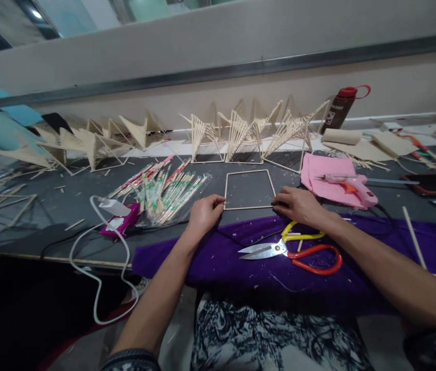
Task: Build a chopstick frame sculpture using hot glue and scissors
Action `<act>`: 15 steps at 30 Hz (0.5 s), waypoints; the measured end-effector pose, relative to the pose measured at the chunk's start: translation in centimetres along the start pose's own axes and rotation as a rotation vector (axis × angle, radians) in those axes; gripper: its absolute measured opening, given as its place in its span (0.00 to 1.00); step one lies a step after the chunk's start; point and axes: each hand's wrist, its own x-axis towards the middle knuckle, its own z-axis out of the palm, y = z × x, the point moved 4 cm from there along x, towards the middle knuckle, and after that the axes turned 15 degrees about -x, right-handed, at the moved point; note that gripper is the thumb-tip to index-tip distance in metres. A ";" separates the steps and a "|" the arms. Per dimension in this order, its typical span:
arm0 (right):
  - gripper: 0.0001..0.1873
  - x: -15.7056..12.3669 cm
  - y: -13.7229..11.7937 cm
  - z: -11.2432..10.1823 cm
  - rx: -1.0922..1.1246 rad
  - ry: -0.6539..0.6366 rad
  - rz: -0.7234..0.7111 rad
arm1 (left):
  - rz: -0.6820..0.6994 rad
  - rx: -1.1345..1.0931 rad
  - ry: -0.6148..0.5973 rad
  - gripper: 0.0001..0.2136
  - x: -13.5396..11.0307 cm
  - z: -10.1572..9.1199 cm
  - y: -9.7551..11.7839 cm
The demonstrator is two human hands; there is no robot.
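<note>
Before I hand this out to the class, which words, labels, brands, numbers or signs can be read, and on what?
None reads clearly.
Dark bottle: pale lettering and a label, too blurred to read.
Wrapped sticks: green and red print, too small to read.

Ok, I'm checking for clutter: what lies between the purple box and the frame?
In the head view: packaged sticks, then the left hand, touching the frame.

A craft workshop: stick models [237, 144] line the back edge of the tabletop [67, 201], with 1 square stick frame [249, 207] and scissors [278, 249] nearer the front edge, and bagged sticks [177, 193] and a glue gun [358, 186] (a pink one) between those 2 edges.
</note>
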 end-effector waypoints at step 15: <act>0.13 0.0 -0.1 -0.1 -0.018 -0.017 0.012 | -0.092 0.018 -0.006 0.12 -0.1 -0.6 -0.6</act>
